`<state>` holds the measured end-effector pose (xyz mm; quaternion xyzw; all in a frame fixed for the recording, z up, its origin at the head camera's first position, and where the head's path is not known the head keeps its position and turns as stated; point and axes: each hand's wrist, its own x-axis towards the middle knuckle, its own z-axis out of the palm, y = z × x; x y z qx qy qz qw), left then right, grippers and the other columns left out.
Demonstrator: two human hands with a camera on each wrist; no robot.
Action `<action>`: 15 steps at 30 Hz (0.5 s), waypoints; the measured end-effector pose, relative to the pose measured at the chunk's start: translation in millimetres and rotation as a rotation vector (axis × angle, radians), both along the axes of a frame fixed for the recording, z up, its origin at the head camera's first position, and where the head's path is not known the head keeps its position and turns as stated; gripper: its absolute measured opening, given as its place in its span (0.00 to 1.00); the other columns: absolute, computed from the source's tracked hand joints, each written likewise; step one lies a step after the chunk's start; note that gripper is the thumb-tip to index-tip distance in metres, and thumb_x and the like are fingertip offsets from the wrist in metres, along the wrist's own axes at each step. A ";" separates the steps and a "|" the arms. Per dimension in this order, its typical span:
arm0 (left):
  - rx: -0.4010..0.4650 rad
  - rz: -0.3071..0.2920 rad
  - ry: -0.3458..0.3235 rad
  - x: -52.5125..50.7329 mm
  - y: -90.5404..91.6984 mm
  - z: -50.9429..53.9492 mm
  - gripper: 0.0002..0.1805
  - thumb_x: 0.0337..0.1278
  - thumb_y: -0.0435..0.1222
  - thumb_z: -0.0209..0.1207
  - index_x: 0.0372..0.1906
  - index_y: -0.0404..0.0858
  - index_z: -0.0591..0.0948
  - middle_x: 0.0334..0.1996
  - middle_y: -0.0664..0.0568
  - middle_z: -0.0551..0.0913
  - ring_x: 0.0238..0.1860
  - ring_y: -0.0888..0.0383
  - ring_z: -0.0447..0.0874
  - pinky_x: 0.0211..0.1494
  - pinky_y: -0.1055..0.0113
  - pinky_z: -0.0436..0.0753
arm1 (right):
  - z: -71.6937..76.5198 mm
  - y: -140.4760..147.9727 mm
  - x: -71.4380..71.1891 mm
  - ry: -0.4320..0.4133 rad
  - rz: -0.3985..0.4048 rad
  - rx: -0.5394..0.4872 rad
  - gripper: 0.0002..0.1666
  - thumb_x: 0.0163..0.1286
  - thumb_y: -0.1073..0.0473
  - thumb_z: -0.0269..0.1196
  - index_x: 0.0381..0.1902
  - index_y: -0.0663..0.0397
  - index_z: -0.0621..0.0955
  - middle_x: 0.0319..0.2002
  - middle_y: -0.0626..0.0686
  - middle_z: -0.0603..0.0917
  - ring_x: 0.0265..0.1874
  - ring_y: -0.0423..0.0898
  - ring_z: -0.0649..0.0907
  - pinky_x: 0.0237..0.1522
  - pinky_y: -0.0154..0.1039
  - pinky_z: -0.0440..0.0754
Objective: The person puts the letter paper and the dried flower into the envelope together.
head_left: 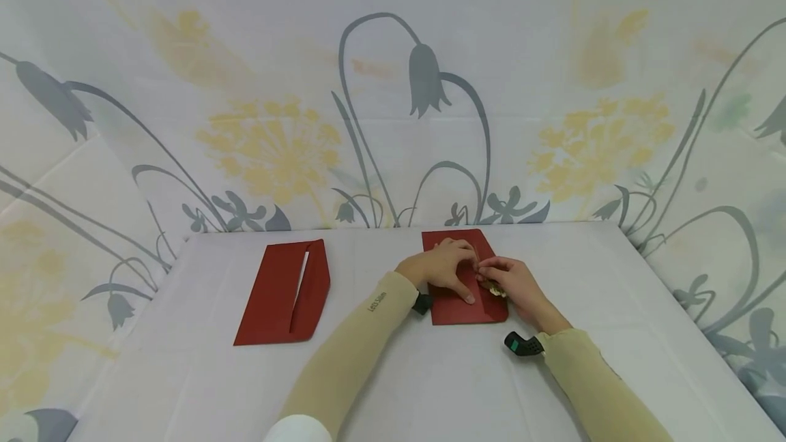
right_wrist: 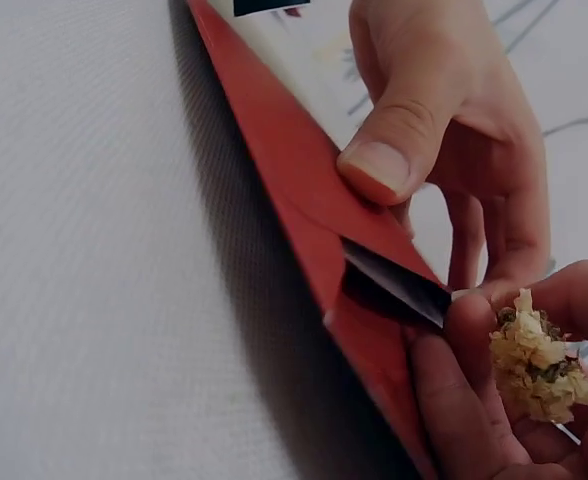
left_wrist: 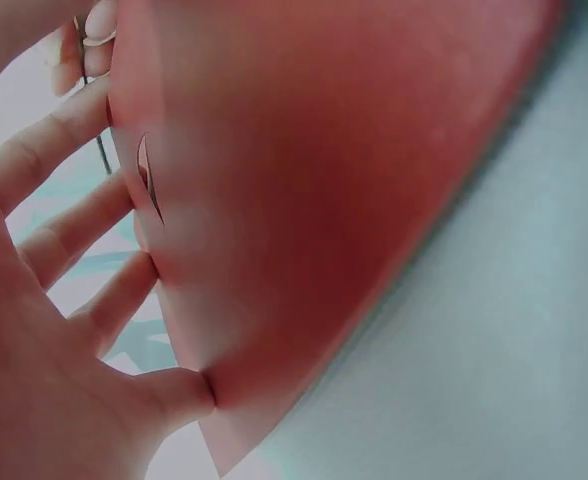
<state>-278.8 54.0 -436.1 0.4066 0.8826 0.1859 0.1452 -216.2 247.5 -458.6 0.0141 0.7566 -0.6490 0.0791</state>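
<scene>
A red envelope lies on the table under both hands. My left hand rests on it with fingers spread, and the thumb and fingertips press the paper in the left wrist view. At the envelope's right side my right hand pinches a sprig of dried flowers with pale yellow, crinkled petals. Its thin stem shows beyond the left fingers. In the right wrist view the envelope's mouth gapes, dark inside, right by the right fingertips. Whether the stem is inside the mouth is hidden by the fingers.
A second red envelope lies to the left, with a white strip showing along its opening. White cloth covers the table. A flower-patterned curtain hangs behind and at the sides.
</scene>
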 end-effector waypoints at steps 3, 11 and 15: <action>0.040 -0.004 -0.003 -1.9 -3.0 -0.5 0.30 0.40 0.59 0.75 0.49 0.52 0.79 0.59 0.60 0.71 0.60 0.57 0.63 0.66 0.58 0.69 | -1.5 -0.4 -1.2 -0.007 -0.005 -0.009 0.17 0.75 0.64 0.58 0.52 0.75 0.76 0.39 0.50 0.84 0.36 0.37 0.85 0.41 0.30 0.82; 0.100 -0.014 -0.013 -1.7 -6.9 2.8 0.29 0.41 0.58 0.75 0.46 0.52 0.76 0.57 0.60 0.71 0.59 0.58 0.62 0.59 0.68 0.71 | -3.3 1.1 -1.8 0.011 0.026 0.050 0.19 0.72 0.65 0.59 0.56 0.74 0.76 0.43 0.52 0.85 0.36 0.37 0.83 0.39 0.30 0.81; 0.094 -0.006 -0.018 0.0 -7.1 4.5 0.30 0.41 0.58 0.75 0.47 0.51 0.76 0.59 0.60 0.70 0.61 0.58 0.61 0.61 0.67 0.70 | -3.4 2.6 -2.0 0.003 0.039 0.005 0.22 0.73 0.65 0.59 0.60 0.75 0.74 0.46 0.52 0.85 0.38 0.36 0.84 0.41 0.30 0.82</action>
